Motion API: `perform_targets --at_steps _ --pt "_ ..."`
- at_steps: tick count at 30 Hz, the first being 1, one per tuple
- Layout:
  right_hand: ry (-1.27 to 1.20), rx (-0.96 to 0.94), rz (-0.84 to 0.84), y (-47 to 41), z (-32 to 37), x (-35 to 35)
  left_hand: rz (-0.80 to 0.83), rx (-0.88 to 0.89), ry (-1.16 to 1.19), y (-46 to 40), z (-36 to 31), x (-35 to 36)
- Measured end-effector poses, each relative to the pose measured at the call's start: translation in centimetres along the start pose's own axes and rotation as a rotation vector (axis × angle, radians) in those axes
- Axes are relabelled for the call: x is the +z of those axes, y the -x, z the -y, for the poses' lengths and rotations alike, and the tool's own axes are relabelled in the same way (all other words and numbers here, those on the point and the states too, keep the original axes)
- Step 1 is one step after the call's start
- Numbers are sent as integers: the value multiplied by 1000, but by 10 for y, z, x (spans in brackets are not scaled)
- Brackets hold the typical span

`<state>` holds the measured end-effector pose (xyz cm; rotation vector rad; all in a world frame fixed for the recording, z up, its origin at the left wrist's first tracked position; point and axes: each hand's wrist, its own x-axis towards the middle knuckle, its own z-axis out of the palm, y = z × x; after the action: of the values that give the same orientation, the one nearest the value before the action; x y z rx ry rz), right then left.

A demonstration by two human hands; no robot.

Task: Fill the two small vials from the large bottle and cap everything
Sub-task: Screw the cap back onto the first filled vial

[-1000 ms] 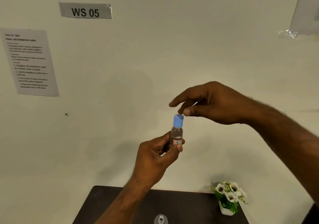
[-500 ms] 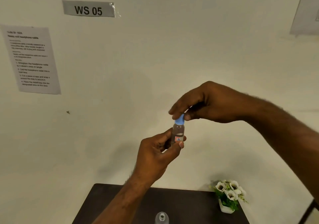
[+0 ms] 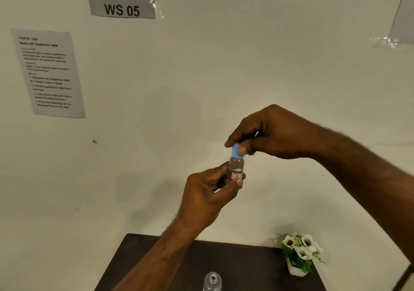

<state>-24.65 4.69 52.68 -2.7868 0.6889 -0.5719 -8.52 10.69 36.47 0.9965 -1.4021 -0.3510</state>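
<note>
Clear bottle (image 3: 212,281) down front on the table (image 3: 246,266), uncapped. Above it, left hand (image 3: 209,195) wrapped around the vial (image 3: 235,168), upright, part full. Right hand (image 3: 266,133) pinching the blue cap (image 3: 235,150) on top. Flowers (image 3: 299,248) back right.

Both forearms are bare, with no sleeve, watch or band showing anywhere above the dark table (image 3: 246,266). The left hand (image 3: 208,192) and right hand (image 3: 275,131) wear no gloves or rings, and their fingernails are short and unpainted.
</note>
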Motion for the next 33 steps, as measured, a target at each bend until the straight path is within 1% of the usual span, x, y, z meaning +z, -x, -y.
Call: perform_targets --at_steps 3,4,5,7,9,15,24,26,29,33 --pt "77 35 -52 -1 3 5 -3 4 5 0 1 0" --pt "64 22 -60 0 3 5 -5 3 5 0 1 1" --pt "13 7 -61 1 2 2 -8 0 5 -1 1 1" --pt "-91 -5 -10 3 -1 -5 -11 -9 0 -3 1 1" --pt "-30 -16 18 3 -4 -9 -4 -9 2 -5 2 1" --pt "131 37 -9 -2 -4 7 43 -21 27 0 14 8" --pt "361 31 -45 -3 0 28 32 -76 9 5 22 10" --pt "333 30 -73 -2 -2 38 24 -93 22 8 27 7" --pt "226 26 -43 2 -10 61 32 -155 33 19 43 -2" --pt "112 70 59 15 -28 117 149 -289 -16 53 73 -19"
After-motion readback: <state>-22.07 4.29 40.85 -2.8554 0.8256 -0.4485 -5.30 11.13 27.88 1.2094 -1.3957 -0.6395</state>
